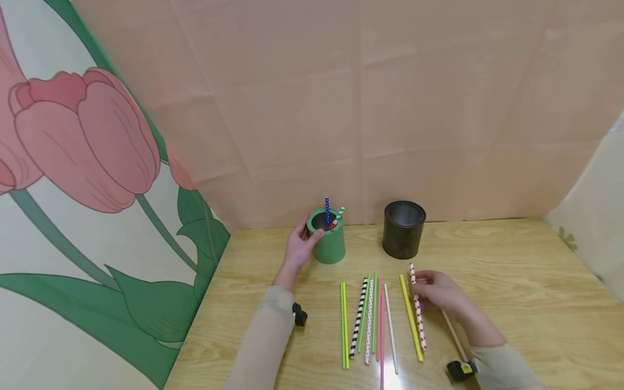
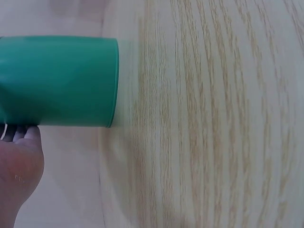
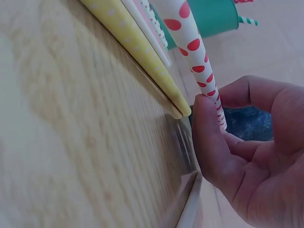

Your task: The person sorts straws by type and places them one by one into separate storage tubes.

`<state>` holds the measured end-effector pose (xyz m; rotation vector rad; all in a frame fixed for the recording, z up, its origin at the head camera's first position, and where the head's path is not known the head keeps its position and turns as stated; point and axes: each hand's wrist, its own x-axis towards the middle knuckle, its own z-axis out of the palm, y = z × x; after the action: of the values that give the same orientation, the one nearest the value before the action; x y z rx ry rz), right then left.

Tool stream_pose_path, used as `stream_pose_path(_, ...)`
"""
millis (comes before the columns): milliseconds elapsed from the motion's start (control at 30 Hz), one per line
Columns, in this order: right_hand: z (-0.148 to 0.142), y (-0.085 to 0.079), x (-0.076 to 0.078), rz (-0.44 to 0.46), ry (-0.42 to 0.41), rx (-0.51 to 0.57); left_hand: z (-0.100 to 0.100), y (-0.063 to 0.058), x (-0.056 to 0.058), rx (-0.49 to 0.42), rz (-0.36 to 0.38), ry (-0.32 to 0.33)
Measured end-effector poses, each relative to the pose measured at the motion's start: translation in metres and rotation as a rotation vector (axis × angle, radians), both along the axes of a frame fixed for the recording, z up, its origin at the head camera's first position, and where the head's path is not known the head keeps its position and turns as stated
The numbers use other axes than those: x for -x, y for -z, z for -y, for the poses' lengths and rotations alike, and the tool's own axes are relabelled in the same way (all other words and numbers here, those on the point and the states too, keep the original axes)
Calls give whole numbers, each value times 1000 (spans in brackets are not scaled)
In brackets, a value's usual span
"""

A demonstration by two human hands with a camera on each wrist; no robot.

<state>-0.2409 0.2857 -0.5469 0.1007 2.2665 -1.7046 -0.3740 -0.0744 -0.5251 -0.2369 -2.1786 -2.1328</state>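
In the head view my left hand [image 1: 299, 250] grips the green cup [image 1: 330, 249] at its left side, thumb near the rim. A blue dotted straw [image 1: 327, 210], a green-striped straw [image 1: 340, 213] and a red dotted one [image 1: 332, 225] stick out of the cup. My right hand [image 1: 442, 295] pinches a white paper straw with red dots [image 1: 418, 314] between thumb and fingers. The right wrist view shows that dotted straw [image 3: 193, 45] slanting up over the wooden tabletop, beside a yellow straw [image 3: 142, 52].
A black cup [image 1: 402, 235] stands right of the green one. Several straws lie in a row across the table's middle, among them a black-striped straw [image 1: 358, 319], a pink straw [image 1: 382, 346] and a white straw [image 1: 391, 330]. A pale stick [image 1: 454, 336] lies under my right wrist.
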Motion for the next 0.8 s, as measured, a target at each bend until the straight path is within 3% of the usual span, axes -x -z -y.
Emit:
stream_pose_path(133, -1, -1, -3, -1, -8, 34, 0, 1, 0, 4, -3, 0)
stream_pose_path(800, -7, -4, -1, -18, -8, 2, -1, 1, 0, -10, 1, 4)
